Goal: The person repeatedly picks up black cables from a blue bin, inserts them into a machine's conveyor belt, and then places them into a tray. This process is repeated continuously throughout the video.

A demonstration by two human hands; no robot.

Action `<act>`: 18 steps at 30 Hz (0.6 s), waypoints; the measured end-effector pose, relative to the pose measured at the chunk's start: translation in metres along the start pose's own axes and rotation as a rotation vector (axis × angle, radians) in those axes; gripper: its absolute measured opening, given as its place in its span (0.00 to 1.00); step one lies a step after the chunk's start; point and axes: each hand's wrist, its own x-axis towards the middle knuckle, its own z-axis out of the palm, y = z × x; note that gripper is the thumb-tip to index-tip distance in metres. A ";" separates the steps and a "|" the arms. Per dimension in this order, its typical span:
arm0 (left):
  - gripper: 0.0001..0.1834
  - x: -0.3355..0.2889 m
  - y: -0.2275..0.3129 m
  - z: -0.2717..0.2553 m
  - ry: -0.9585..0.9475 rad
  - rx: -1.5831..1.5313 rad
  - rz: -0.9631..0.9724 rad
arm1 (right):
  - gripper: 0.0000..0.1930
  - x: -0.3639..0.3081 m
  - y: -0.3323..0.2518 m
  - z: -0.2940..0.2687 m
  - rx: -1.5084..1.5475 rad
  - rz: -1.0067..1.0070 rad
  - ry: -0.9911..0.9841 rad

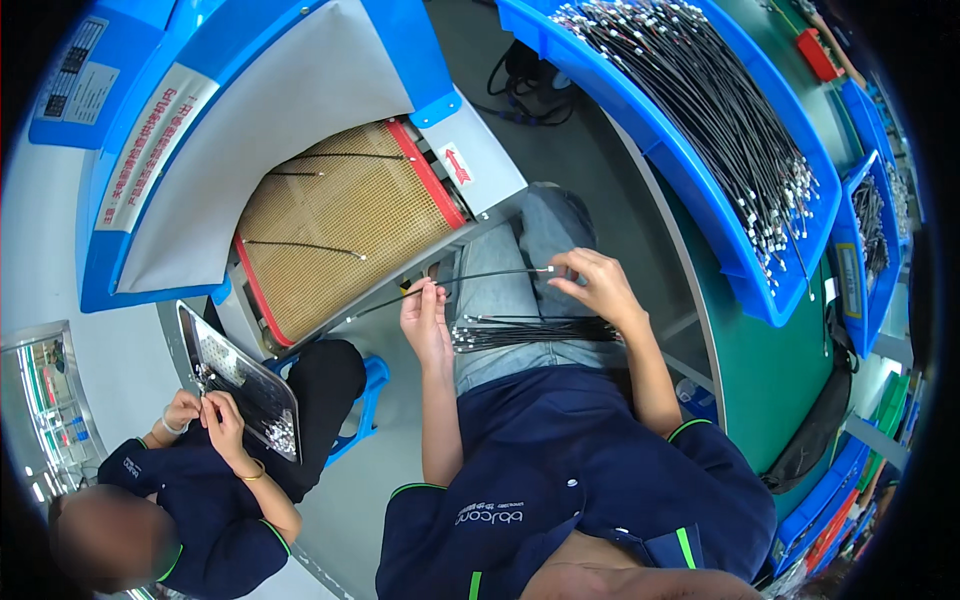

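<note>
Workroom: pale grey floor [390, 440], green tabletop [760, 375] along the right side.
Left hand [427, 325]: thumb and fingertips pinched on a black cable [490, 274], raised above the lap.
Right hand [598, 285]: thumb and forefinger curled at the cable's white connector [549, 268]; cannot tell whether this grip closes on it.
Black cable: nearly straight, running from the connector leftward past the left hand, its far end near the belt's edge.
Lap: a bundle of similar cables [535, 332] lies crosswise on the jeans [565, 225].
Mesh belt [340, 210]: tan with red edges, three dark cables [300, 246] apart on it, beside a blue-and-white hood [300, 80].
Blue bin [720, 250]: on the tabletop, heaped with white-ended black cables; a smaller bin [862, 330] beside it.
Co-worker [200, 525]: seated at left, both hands by a tilted tray [284, 388], near a blue stool [373, 385].
</note>
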 end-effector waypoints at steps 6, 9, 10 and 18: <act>0.09 0.050 0.038 -0.006 -0.049 0.114 0.068 | 0.10 -0.006 0.009 0.000 -0.040 0.033 -0.064; 0.09 0.075 0.059 -0.005 -0.071 0.182 0.073 | 0.10 -0.008 0.011 0.002 -0.063 0.024 -0.076; 0.09 0.084 0.064 -0.006 -0.072 0.186 0.064 | 0.10 -0.008 0.010 0.002 -0.062 0.032 -0.081; 0.09 0.144 0.084 -0.011 -0.074 0.261 0.002 | 0.09 -0.011 0.012 0.000 -0.071 0.044 -0.085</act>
